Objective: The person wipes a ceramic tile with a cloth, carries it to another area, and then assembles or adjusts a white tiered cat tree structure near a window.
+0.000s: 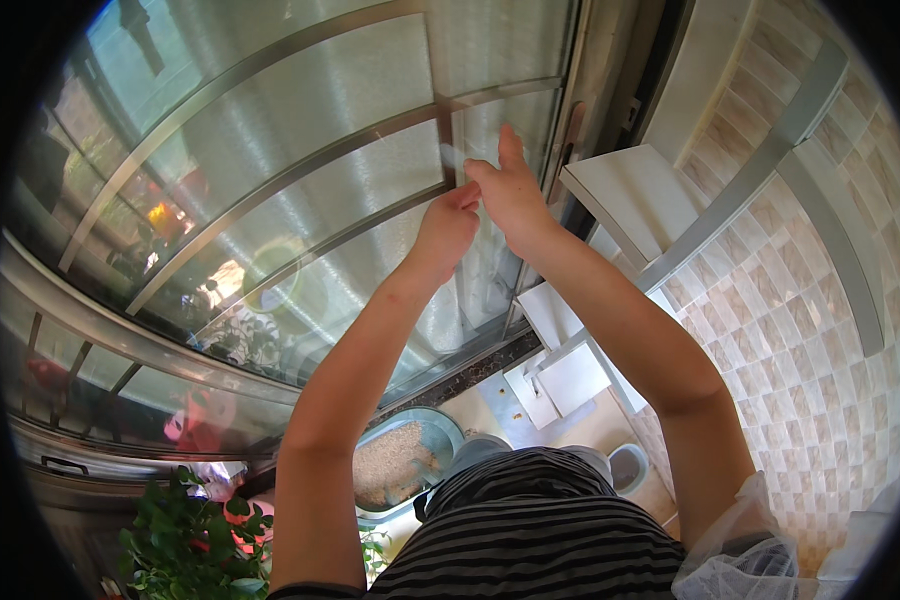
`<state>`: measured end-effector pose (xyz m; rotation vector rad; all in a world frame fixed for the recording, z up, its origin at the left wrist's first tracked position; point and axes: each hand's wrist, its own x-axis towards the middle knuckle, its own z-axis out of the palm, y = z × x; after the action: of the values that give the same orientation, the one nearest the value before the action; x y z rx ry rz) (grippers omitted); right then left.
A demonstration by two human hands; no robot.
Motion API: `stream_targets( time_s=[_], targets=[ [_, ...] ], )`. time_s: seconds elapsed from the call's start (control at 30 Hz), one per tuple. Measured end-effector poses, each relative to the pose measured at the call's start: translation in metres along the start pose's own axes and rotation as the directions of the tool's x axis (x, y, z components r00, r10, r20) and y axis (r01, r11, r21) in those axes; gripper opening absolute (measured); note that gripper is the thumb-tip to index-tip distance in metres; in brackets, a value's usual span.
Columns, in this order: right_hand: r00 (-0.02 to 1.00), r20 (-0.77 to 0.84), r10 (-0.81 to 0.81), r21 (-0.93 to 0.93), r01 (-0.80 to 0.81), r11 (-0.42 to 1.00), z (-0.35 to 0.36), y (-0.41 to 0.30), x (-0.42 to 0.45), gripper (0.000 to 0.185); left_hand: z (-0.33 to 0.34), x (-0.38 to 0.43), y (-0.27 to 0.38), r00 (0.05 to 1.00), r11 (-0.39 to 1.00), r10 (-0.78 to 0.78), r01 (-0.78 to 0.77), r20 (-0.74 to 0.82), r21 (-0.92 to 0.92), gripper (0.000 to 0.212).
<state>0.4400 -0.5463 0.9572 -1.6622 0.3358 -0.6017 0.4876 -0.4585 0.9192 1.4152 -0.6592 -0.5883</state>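
My left hand (450, 229) and my right hand (511, 191) are raised together before a metal-framed glass sliding door (345, 161). The left fingers are bent, and their tips meet or overlap the base of the right hand near its thumb. Whether anything small is between them cannot be seen. My right hand is extended, thumb and fingers apart, with nothing visible in it. Just right of it, a long brownish handle (570, 139) runs along the door's edge. I cannot tell whether either hand touches the glass, which carries reflections.
White shelves (637, 187) on a grey frame stand right, against a tile-patterned wall (787, 277). Below are a tray of pellets (394, 457), a small grey bucket (628, 466) and a leafy plant (187, 532). Translucent material (742, 540) hangs by my right upper arm.
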Motion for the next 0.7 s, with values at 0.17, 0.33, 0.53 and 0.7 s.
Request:
stream_targets(
  time_s=[0.17, 0.33, 0.53, 0.7],
  targets=[
    [0.999, -0.016, 0.044, 0.038, -0.044, 0.998, 0.008, -0.008, -0.003, 0.077, -0.005, -0.004, 0.002, 1.000, 1.000, 0.001, -0.002, -0.002, -0.026, 0.054],
    [1.000, -0.023, 0.003, 0.000, -0.003, 1.000, 0.011, -0.005, -0.004, 0.078, 0.001, -0.014, 0.013, 0.999, 1.000, 0.001, -0.002, -0.048, -0.005, 0.034],
    [1.000, -0.026, 0.007, 0.016, -0.006, 1.000, 0.010, -0.005, 0.004, 0.078, -0.003, -0.013, 0.009, 0.999, 0.999, 0.033, -0.033, -0.011, 0.003, 0.041],
    [0.996, -0.080, 0.026, -0.023, -0.028, 0.999, 0.008, 0.002, 0.021, 0.082, -0.010, 0.000, -0.012, 0.997, 0.998, 0.046, -0.048, -0.062, -0.032, 0.056]
  ],
)
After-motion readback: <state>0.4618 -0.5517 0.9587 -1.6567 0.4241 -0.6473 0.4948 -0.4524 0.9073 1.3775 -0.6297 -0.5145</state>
